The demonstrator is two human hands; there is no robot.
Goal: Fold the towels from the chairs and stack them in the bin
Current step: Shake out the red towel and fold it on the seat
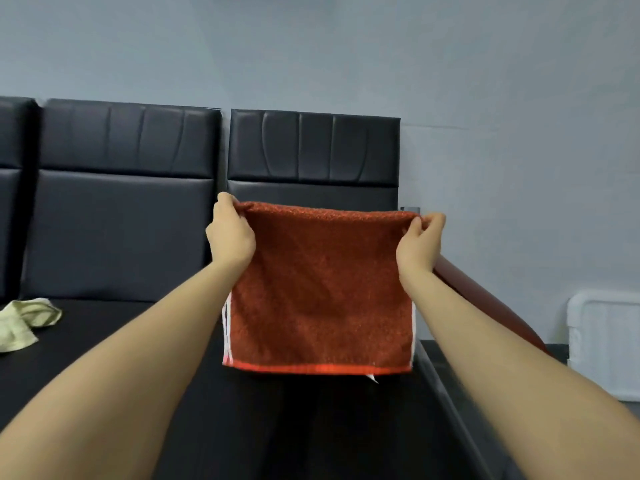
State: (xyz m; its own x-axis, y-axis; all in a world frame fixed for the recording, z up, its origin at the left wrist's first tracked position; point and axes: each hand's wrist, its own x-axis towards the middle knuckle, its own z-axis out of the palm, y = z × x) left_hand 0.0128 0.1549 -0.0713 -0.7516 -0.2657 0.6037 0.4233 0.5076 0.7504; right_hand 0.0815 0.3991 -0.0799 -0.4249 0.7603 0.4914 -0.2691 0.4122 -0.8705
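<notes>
Mid-fold: the left hand (230,233) and right hand (420,239) each pinch a top corner of the red towel (320,289), hanging doubled above the seat (138,341); another fold looks due next.

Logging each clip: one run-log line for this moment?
left hand: pinches red towel | right hand: pinches it | towel: hanging | green towel: on seat

Both hands hold up a rust-red terry towel (320,289), doubled over: left hand (231,233) and right hand (419,242) pinch its top corners above black padded leather chairs (121,202). A crumpled pale-green cloth (24,322) lies on the left seat.
</notes>
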